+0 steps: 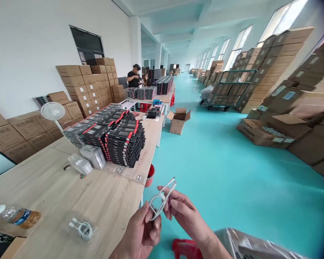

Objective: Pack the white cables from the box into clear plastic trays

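Observation:
A coiled white cable [157, 203] is held up in front of me, past the table's edge. My left hand [143, 230] pinches the loop from below with thumb and fingers. The fingers of my right hand [185, 212] are curled at the cable's other side, touching it near its two straight ends, which point up and right. Part of the right hand's contact is hidden behind the cable. On the table to the left lies another coiled white cable [85, 230] in a clear bag.
Stacks of black and red boxes [121, 140] and clear packs [93, 155] stand on the wooden table [108, 201]. A bottle [18, 216] lies at left. Near me are a red stool [186, 248] and red bin [150, 176]. An open carton [177, 124] stands on the floor; a person [133, 79] works farther back.

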The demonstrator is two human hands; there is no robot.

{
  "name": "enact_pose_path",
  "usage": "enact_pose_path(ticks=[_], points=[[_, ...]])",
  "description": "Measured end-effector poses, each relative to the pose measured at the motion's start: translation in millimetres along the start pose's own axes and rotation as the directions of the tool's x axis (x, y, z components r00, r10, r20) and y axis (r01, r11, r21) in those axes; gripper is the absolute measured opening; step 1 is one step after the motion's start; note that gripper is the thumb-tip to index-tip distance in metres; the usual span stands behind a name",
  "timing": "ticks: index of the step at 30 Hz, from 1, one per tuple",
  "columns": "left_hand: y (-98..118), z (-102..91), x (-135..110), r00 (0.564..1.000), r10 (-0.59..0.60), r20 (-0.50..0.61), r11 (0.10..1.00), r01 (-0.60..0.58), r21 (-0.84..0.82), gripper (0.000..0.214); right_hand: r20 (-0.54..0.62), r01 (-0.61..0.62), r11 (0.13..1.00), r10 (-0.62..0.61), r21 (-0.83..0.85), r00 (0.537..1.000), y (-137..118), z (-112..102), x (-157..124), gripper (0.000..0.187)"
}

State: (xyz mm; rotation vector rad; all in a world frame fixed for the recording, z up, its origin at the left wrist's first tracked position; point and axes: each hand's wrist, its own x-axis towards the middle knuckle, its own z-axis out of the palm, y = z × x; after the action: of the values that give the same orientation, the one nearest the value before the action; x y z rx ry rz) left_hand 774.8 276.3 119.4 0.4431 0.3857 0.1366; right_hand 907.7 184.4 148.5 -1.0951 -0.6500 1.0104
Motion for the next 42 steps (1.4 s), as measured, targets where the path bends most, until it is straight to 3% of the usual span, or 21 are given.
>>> enact_pose_path(ticks=[3, 6, 10, 12, 14, 17, 20, 24, 28, 34, 40, 42], points=[[20.8, -9.0, 7.6, 0.999, 0.004, 0.038, 1.0, -0.004, -0.014, 0.049, -0.043, 0.031, 0.996, -0.034, -0.081, 0.998, -1.2, 9.0, 31.5, 0.039], [34.8, -17.3, 15.2, 0.999, 0.036, 0.037, 0.999, -0.035, -0.012, 0.05, -0.107, 0.01, 0.935, -0.052, -0.356, 0.993, -1.7, 13.6, 60.6, 0.036], [47.4, -27.1, 23.1, 0.992, 0.114, -0.053, 0.992, -0.117, -0.052, 0.052, 0.066, -0.083, 0.696, 0.185, -0.714, 0.981, -2.6, 14.2, 94.8, 0.033], [52.2, -33.3, 28.8, 0.98, 0.152, -0.126, 0.983, -0.163, -0.089, 0.051, 0.188, -0.033, 0.588, 0.311, -0.809, 0.932, 1.2, 13.7, 112.9, 0.03], [56.7, -40.7, 38.1, 0.963, 0.173, -0.206, 0.968, -0.205, -0.146, 0.05, 0.303, 0.09, 0.507, 0.355, -0.857, 0.884, 8.5, 13.0, 134.0, 0.028], [64.8, -50.9, 59.2, 0.926, 0.223, -0.304, 0.916, -0.306, -0.26, 0.047, 0.45, 0.307, 0.409, 0.32, -0.859, 0.834, 20.6, 10.7, 172.2, 0.028], [74.6, -54.8, 84.9, 0.875, 0.301, -0.379, 0.829, -0.436, -0.349, 0.042, 0.598, 0.477, 0.397, 0.28, -0.785, 0.751, 27.1, 3.9, 214.3, 0.028], [82.4, -48.9, 115.7, 0.829, 0.394, -0.396, 0.707, -0.549, -0.446, 0.041, 0.719, 0.598, 0.406, 0.3, -0.691, 0.627, 25.6, -12.2, 264.5, 0.03], [85.7, -41.8, 128.4, 0.796, 0.474, -0.376, 0.615, -0.605, -0.506, 0.038, 0.791, 0.697, 0.375, 0.313, -0.611, 0.525, 25.1, -19.3, 295.2, 0.029], [94.8, -46.8, 107.0, 0.756, 0.54, -0.37, 0.541, -0.648, -0.536, 0.036, 0.849, 0.778, 0.346, 0.284, -0.523, 0.445, 34.6, 7.7, 300.0, 0.029], [103.3, -64.1, 66.9, 0.694, 0.637, -0.335, 0.495, -0.702, -0.512, 0.034, 0.884, 0.811, 0.352, 0.208, -0.467, 0.418, 47.6, 50.4, 286.6, 0.03], [109.5, -70.0, 56.5, 0.703, 0.628, -0.335, 0.53, -0.701, -0.478, 0.034, 0.881, 0.823, 0.314, 0.187, -0.473, 0.434, 50.6, 63.7, 284.3, 0.029]])
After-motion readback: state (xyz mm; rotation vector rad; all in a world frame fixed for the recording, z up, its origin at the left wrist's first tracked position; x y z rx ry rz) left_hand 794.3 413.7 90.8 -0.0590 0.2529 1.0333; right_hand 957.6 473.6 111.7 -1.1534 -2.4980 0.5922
